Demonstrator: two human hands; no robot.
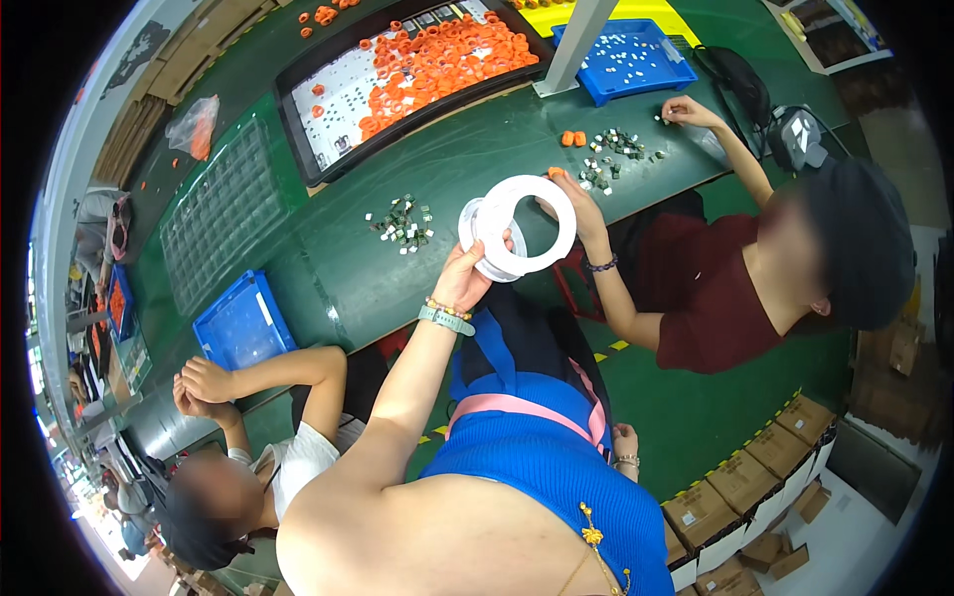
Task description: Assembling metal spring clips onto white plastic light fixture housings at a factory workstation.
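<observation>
Scene: A person stands over a green table (397, 248) where two seated co-workers sort small parts.
Left hand: The left hand (469, 273) reaches out from the lower edge, fingers closed around a stack of white tape rolls (517, 226), held tilted just above the table's near edge.
Right hand: The right hand (624, 442) hangs low beside the hip, well apart from the rolls; whether it is curled or slack cannot be told, and nothing shows in it.
Co-worker: The co-worker's hand (571, 194) on the right touches the far rim of the rolls, so the stack is shared between two people at this moment.
Around it: A pile of small dark parts (402, 223) lies just left of the rolls, another (616, 149) beyond them; a black tray of orange rings (437, 55) sits farther back.
Doing it well: Judged from the grip, the stack should be kept squeezed together so no roll slides off, and held steady until the other hand has firm hold.
</observation>
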